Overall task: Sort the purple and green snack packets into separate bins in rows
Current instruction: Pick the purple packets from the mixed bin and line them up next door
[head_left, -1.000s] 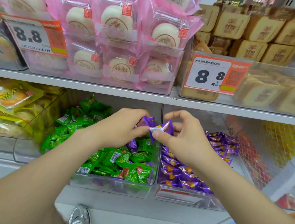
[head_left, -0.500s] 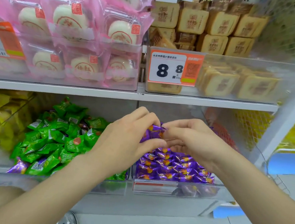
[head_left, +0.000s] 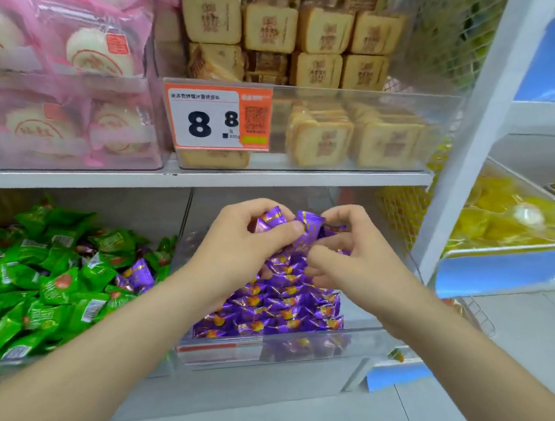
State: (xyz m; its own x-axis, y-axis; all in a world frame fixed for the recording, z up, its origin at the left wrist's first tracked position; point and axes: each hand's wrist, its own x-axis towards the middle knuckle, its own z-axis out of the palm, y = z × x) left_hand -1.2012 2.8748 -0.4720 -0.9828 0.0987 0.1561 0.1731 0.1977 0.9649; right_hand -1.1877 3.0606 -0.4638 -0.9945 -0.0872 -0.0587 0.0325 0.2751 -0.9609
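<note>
both hands on a purple bunch above the right bin

the left hand and right hand meet over the back of the right bin, nearly touching. between them sit the held purple packets, raised above the purple pile that fills that bin in rough rows. the left hand's fingers curl over the top of the bunch, thumb pressed on its front. the right hand's curled fingers pinch its right edge. just left, the left bin holds the green packets in a loose heap, and a stray purple packet lies among them near the shared wall. on the shelf above, a price tag reads 8.8.
</note>
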